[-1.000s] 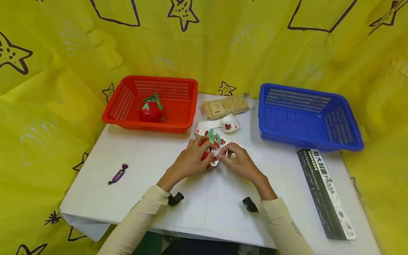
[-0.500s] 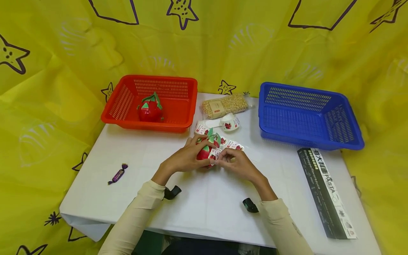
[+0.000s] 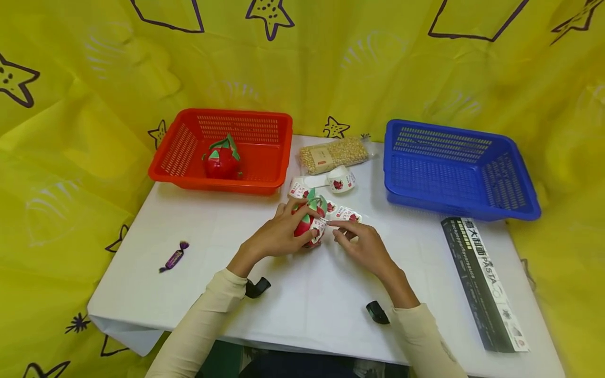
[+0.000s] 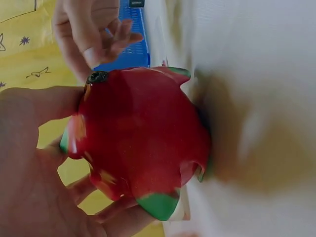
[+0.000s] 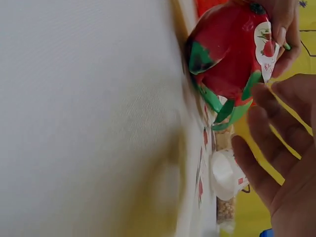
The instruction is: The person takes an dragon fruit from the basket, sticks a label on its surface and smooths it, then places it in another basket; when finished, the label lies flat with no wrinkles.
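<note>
My left hand (image 3: 276, 234) grips a red dragon fruit (image 4: 143, 133) with green scale tips, low over the white table. A white label (image 5: 265, 42) printed with a red fruit sits on its side, near my left thumb. Beside that label is my right hand (image 3: 363, 245), the index finger stretched to the label's edge and the thumb apart from it. In the right wrist view the label's narrow end sticks out close to the right fingertips (image 5: 259, 94). Behind the fruit lies a strip of similar labels (image 3: 348, 214), running to a label roll (image 3: 341, 180).
A red basket (image 3: 274, 185) holding another dragon fruit (image 3: 221, 160) stands back left, a blue basket (image 3: 460, 207) back right. Between them lies a bag of yellow kernels (image 3: 347, 152). A pasta box (image 3: 484, 286) lies right, a wrapped candy (image 3: 174, 257) left.
My right fingers were pinching at the label half a second ago; now the index finger is straight and the hand has drawn slightly right. The left hand keeps its grip on the dragon fruit.
</note>
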Action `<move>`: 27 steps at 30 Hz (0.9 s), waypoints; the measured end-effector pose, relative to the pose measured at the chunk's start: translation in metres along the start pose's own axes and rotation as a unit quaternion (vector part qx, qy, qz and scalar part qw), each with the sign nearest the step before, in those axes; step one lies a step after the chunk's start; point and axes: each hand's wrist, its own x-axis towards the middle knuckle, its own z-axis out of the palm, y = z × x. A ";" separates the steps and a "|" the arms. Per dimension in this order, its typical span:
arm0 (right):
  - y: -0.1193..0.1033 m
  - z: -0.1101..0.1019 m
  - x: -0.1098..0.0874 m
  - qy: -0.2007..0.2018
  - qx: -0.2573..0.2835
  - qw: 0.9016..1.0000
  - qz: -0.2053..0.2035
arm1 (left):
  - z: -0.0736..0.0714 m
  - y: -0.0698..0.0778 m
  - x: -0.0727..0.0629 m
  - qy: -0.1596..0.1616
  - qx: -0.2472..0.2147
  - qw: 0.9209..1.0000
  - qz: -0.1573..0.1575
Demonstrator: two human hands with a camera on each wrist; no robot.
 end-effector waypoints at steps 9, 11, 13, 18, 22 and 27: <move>-0.001 0.002 -0.005 -0.029 -0.106 0.994 -0.006 | -0.002 0.001 0.001 -0.014 -0.001 1.000 -0.006; -0.001 0.002 -0.004 -0.022 -0.113 0.993 -0.008 | -0.002 0.001 0.001 -0.014 -0.002 1.000 -0.006; -0.002 0.002 -0.004 -0.016 -0.120 0.993 -0.011 | -0.002 0.001 0.002 -0.013 -0.003 1.000 -0.004; -0.005 0.003 -0.003 -0.006 -0.121 0.992 -0.021 | -0.002 0.001 0.002 -0.008 -0.004 1.000 0.001; -0.006 0.002 0.000 -0.009 -0.109 0.994 -0.023 | -0.001 0.002 0.002 -0.005 -0.002 1.000 0.002; -0.005 0.001 0.002 -0.018 -0.092 0.995 -0.019 | -0.001 0.001 0.001 -0.007 -0.004 1.000 -0.002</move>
